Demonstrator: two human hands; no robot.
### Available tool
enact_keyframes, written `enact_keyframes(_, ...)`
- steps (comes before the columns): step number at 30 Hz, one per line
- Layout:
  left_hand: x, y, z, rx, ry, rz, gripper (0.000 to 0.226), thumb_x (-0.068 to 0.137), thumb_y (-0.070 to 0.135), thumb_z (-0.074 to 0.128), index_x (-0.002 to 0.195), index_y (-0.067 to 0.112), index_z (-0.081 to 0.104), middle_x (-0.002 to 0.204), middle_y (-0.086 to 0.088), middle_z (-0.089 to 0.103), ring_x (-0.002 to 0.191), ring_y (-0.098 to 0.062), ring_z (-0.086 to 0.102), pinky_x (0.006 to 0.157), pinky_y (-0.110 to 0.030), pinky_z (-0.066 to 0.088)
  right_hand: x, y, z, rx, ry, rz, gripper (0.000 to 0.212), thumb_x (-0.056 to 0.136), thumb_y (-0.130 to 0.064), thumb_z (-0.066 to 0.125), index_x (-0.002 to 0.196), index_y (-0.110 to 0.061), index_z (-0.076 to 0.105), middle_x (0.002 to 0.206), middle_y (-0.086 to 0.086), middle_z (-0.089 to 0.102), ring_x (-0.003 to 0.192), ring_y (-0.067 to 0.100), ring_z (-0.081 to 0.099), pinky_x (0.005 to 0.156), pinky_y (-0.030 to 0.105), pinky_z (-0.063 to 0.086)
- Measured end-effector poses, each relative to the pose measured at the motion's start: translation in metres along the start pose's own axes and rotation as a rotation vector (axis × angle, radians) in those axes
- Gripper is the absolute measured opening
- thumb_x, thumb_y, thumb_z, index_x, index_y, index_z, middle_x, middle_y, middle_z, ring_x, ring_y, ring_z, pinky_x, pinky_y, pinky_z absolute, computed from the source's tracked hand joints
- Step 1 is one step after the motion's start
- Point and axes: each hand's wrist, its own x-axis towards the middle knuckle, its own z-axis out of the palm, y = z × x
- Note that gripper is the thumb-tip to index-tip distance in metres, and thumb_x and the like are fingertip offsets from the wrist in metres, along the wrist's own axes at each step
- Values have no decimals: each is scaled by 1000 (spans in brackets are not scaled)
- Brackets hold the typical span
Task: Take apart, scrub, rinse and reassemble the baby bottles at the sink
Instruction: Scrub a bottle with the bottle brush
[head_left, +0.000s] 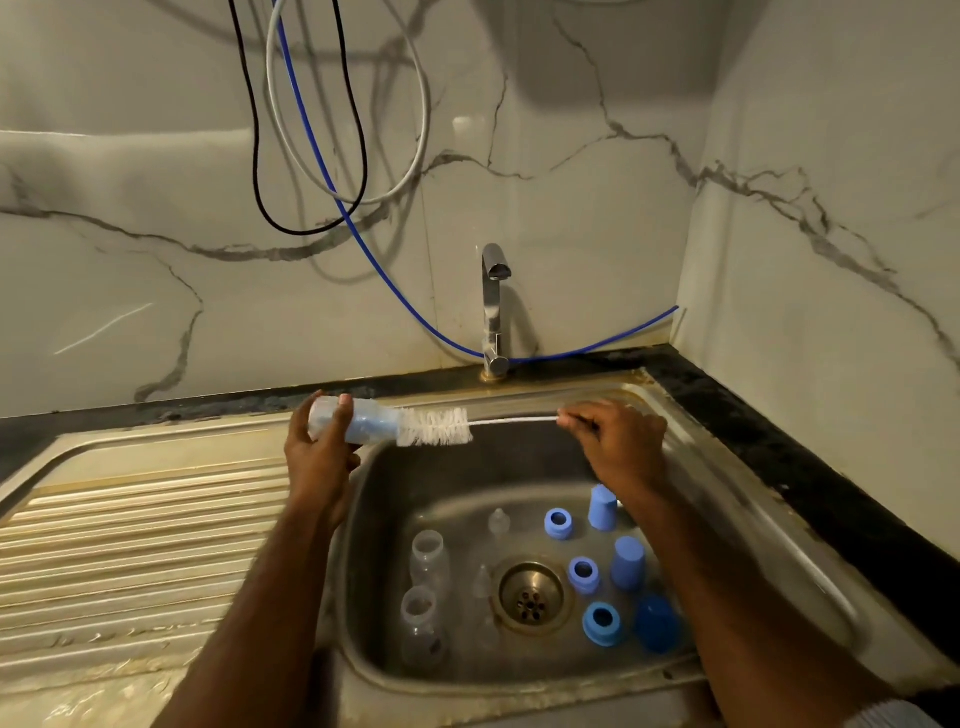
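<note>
Scrubbing goes best if the left hand (317, 457), fingers wrapped round the bottle (353, 423), holds it level while the right hand (615, 447), pinching the brush (441, 427) handle, twists it fully inside.

From where I stand, nothing here can be read: no brand, label, number or sign shows on anything in view. A dark smudge marks one clear bottle (423, 626) in the sink (737, 499), too blurred to make out.
</note>
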Motion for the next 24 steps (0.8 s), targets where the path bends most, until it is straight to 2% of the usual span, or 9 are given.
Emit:
enact_keyframes(3, 0, -1, -3, -44, -22, -60, 54, 94, 36, 69, 142, 21, 49, 133, -13, 57, 113, -31, 64, 78, -37, 57, 1, 0, -2, -144, 94, -2, 19, 97, -44, 56, 93, -33, 71, 92, -14, 69, 94, 15, 61, 92, 44, 32)
enact_keyframes(5, 5, 5, -10, -89, 12, -64, 43, 96, 36, 66, 134, 19, 55, 131, -16, 60, 113, -30, 63, 81, -37, 55, 1, 7, -10, -138, 83, 55, 20, 98, -44, 57, 84, -33, 67, 80, -17, 61, 86, 12, 57, 96, 45, 30)
enact_keyframes(7, 8, 5, -16, -94, -24, -65, 35, 97, 34, 65, 127, 17, 59, 129, -20, 62, 112, -35, 65, 81, -39, 55, 0, 9, -10, -100, 26, 86, 23, 98, -44, 58, 80, -33, 66, 75, -18, 56, 83, 10, 55, 101, 45, 28)
enact_keyframes(11, -6, 4, -5, -69, -137, -71, 54, 93, 35, 67, 140, 13, 50, 132, -18, 60, 115, -35, 65, 82, -37, 59, -1, 2, -3, -2, 27, 23, 33, 94, -49, 53, 73, -29, 67, 66, -17, 57, 79, 8, 53, 99, 52, 37)
enact_keyframes(15, 0, 12, -11, -86, -63, -54, 28, 100, 29, 60, 125, 17, 59, 129, -20, 61, 111, -35, 64, 87, -41, 54, 2, 24, -7, 94, 35, 99, 43, 87, -63, 43, 75, -31, 68, 73, -12, 65, 80, 13, 61, 95, 57, 46)
enact_keyframes(17, -4, 10, -9, -75, -114, -58, 39, 99, 30, 61, 133, 12, 56, 129, -21, 61, 115, -38, 64, 85, -40, 58, 0, 12, 2, 112, -19, 46, 38, 86, -64, 42, 76, -36, 66, 74, -16, 65, 82, 12, 61, 93, 57, 46)
enact_keyframes(19, -9, 10, -5, -49, -141, -53, 42, 99, 29, 60, 136, 11, 53, 126, -18, 62, 110, -33, 65, 78, -34, 57, 1, 5, 4, 150, 0, 59, 31, 89, -60, 48, 77, -38, 66, 74, -16, 66, 82, 12, 62, 93, 56, 47)
enact_keyframes(22, -3, 19, -10, -111, -45, -57, 24, 101, 27, 59, 123, 17, 60, 121, -16, 63, 100, -29, 64, 75, -33, 52, 2, 18, -7, 201, 77, 123, 21, 93, -35, 67, 72, -35, 67, 74, -13, 68, 79, 11, 65, 94, 53, 48)
enact_keyframes(24, -5, 18, -9, -97, -65, -68, 19, 102, 28, 58, 116, 16, 63, 118, -17, 66, 96, -28, 65, 72, -32, 53, 0, 20, -7, 225, 59, 126, 22, 92, -32, 69, 70, -34, 68, 73, -11, 69, 78, 12, 66, 92, 52, 50)
